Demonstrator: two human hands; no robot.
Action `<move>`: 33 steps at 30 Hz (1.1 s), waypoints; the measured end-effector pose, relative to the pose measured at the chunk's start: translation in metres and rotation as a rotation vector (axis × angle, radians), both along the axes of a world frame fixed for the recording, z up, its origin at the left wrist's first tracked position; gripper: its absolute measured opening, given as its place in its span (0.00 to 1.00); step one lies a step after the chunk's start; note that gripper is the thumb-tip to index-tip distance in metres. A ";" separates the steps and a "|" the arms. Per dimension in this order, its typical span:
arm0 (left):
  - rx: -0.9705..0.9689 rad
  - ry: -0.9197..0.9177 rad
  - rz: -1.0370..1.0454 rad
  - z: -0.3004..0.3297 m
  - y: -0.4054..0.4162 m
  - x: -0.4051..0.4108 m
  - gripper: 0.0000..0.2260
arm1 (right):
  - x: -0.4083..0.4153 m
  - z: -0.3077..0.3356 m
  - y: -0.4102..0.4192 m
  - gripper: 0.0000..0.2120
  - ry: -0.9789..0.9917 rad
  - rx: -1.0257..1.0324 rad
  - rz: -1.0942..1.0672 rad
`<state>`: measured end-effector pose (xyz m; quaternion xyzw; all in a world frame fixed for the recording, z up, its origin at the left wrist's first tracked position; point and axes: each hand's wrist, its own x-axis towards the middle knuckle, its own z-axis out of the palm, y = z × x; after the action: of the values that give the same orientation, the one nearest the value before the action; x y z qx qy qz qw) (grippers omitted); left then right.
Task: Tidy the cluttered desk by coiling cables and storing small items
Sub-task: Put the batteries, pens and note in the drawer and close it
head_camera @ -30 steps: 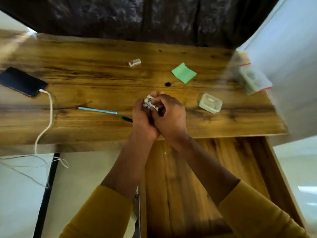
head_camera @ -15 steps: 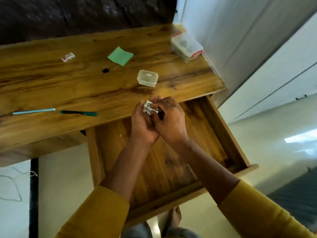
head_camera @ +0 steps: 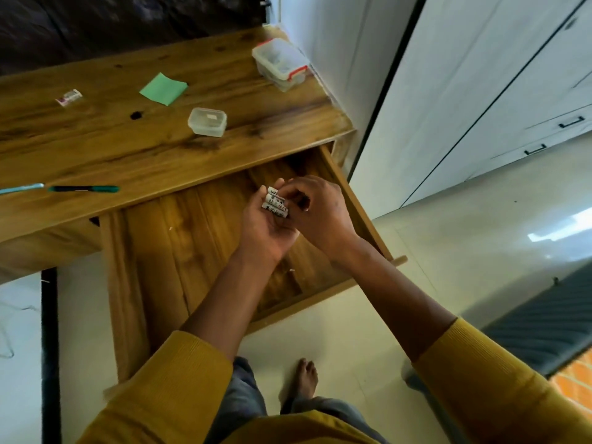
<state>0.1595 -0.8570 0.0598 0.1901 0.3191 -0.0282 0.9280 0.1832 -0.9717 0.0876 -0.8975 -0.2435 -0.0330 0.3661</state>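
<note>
Open drawer [head_camera: 153, 251] below desk edge [head_camera: 179, 190], both hands [head_camera: 288, 216] gripping batteries [head_camera: 275, 201].

Mustard ribbed sleeves [head_camera: 179, 389]; grey trousers [head_camera: 243, 395]; bare foot [head_camera: 306, 376]

Looks like a home room: I'm barefoot on pale tile floor [head_camera: 416, 257] at my wooden desk [head_camera: 128, 145], white cupboard doors [head_camera: 512, 91] right, dark curtain [head_camera: 112, 24] far behind.

Three white batteries [head_camera: 275, 201] stacked side by side above drawer [head_camera: 179, 251].
</note>
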 end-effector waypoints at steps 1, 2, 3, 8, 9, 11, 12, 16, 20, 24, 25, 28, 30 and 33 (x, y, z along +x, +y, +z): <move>0.001 0.004 -0.006 -0.002 -0.008 -0.003 0.16 | -0.004 0.000 -0.009 0.07 0.000 -0.002 -0.004; -0.001 0.007 -0.012 -0.003 -0.014 -0.006 0.16 | -0.008 0.000 -0.016 0.07 0.004 -0.001 -0.009; -0.004 0.013 -0.018 -0.003 -0.020 -0.010 0.16 | -0.013 0.000 -0.023 0.08 0.007 0.005 -0.012; 0.000 0.032 0.008 0.001 -0.037 -0.035 0.16 | -0.032 -0.003 -0.043 0.07 0.031 0.022 -0.011; -0.001 0.039 0.020 0.001 -0.039 -0.039 0.16 | -0.035 -0.004 -0.045 0.07 0.038 0.019 -0.009; -0.006 0.065 0.041 0.001 -0.040 -0.047 0.15 | -0.040 -0.005 -0.048 0.07 0.054 0.019 0.002; -0.011 0.077 0.054 0.000 -0.039 -0.050 0.15 | -0.042 -0.006 -0.049 0.07 0.062 0.024 0.010; -0.093 0.115 0.142 -0.011 -0.028 -0.066 0.14 | -0.050 -0.014 -0.048 0.05 0.073 0.033 0.043; -0.163 0.196 0.237 -0.028 -0.011 -0.086 0.12 | -0.053 -0.030 -0.039 0.07 0.092 -0.011 0.091; -0.147 0.258 0.223 -0.042 0.005 -0.102 0.14 | -0.058 -0.039 -0.023 0.07 0.134 -0.036 0.190; -0.144 0.259 0.206 -0.046 0.008 -0.104 0.15 | -0.059 -0.041 -0.019 0.07 0.140 -0.043 0.220; -0.067 0.259 0.127 -0.054 0.019 -0.109 0.17 | -0.061 -0.051 -0.005 0.06 0.188 -0.093 0.309; 0.153 0.290 0.013 -0.058 0.027 -0.116 0.18 | -0.061 -0.061 0.002 0.07 0.218 -0.142 0.371; 0.805 0.310 -0.255 -0.065 0.043 -0.132 0.15 | -0.061 -0.074 0.009 0.08 0.260 -0.230 0.497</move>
<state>0.0276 -0.8136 -0.0057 0.5673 0.4139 -0.0441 0.7106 0.1223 -0.9625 0.0135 -0.8427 -0.4089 0.2008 0.2868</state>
